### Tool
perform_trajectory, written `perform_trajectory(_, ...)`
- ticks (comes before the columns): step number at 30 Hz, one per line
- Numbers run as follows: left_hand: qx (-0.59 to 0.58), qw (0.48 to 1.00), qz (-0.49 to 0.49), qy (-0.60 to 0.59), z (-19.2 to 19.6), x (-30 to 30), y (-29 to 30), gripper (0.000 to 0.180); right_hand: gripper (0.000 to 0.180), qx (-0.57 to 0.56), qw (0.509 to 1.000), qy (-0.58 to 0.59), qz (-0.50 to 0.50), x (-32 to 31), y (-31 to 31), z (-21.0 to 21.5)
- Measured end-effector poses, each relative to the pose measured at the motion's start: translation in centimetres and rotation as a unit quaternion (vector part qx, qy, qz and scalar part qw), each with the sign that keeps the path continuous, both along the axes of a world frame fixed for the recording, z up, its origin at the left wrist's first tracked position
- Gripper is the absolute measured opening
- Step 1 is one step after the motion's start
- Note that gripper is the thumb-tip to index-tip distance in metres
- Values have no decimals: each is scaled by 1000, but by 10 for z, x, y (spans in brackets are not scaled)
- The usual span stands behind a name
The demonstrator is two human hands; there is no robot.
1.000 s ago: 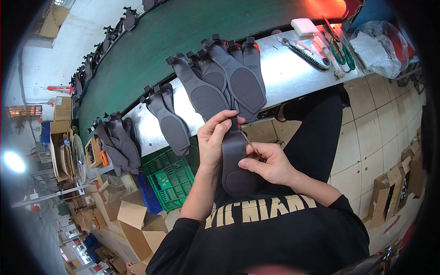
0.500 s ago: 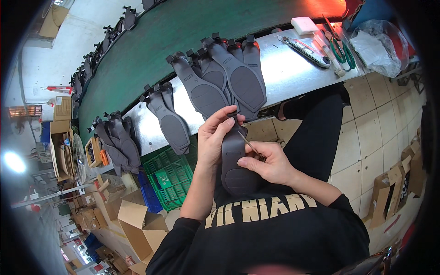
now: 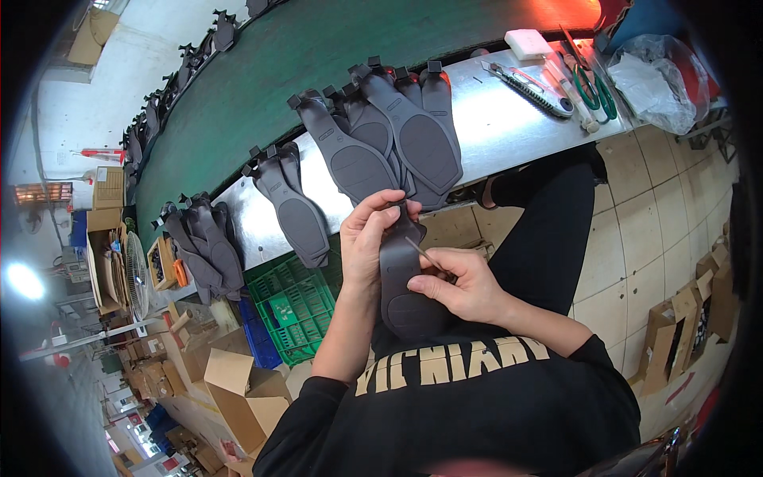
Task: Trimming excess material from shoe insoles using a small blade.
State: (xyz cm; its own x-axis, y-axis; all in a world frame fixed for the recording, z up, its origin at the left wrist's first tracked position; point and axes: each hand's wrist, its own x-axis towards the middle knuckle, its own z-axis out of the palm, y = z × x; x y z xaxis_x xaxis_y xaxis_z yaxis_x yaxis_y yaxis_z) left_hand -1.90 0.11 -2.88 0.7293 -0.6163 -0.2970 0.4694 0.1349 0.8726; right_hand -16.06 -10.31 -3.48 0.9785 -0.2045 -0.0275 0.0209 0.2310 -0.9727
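Observation:
Over my lap, my left hand (image 3: 367, 241) is closed round the narrow upper end of a dark grey moulded part (image 3: 401, 266), which has a flat pad at its wide lower end. My right hand (image 3: 465, 285) grips a thin, pointed metal tool (image 3: 424, 253), its kind not clear. The tool's tip is at the neck of the part, and my right fingers rest against the part's right edge. Similar grey parts (image 3: 429, 147) lie in an overlapping pile just beyond my hands, with a smaller pile (image 3: 292, 211) to their left.
A metal ledge (image 3: 493, 131) borders the green conveyor belt (image 3: 262, 87). On it lie a utility knife (image 3: 528, 90), green-handled scissors (image 3: 592, 94) and a white block (image 3: 528, 44). A green crate (image 3: 298, 314) and an open cardboard box (image 3: 238, 389) stand at left.
The grey part has shifted slightly left and downward, with my left hand following. My right hand has moved only a little, and the tool remains at the part's neck.

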Motion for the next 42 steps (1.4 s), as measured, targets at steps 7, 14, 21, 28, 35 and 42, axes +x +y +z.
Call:
perform_trajectory(7,5,1000,14,13,3,-2,0,27,15,-32,999,-22,-3,1,-1,7)
perform_trajectory(14,-5,996,-83,39,10,-9,1,50,10,-15,990,-17,-137,14,-21,1)
perform_trajectory(21,-31,989,-141,30,-1,-13,7,63,11,-47,990,9,-130,28,-40,-11)
perform_trajectory(28,15,979,-185,-79,14,-16,6,80,10,-35,991,38,-123,27,-41,-14)
perform_trajectory(35,36,974,-182,-130,22,-19,1,86,10,22,992,47,-115,27,-45,-7)
perform_trajectory(42,81,943,-180,-267,18,-17,-1,84,9,33,991,54,-116,28,-46,-9)
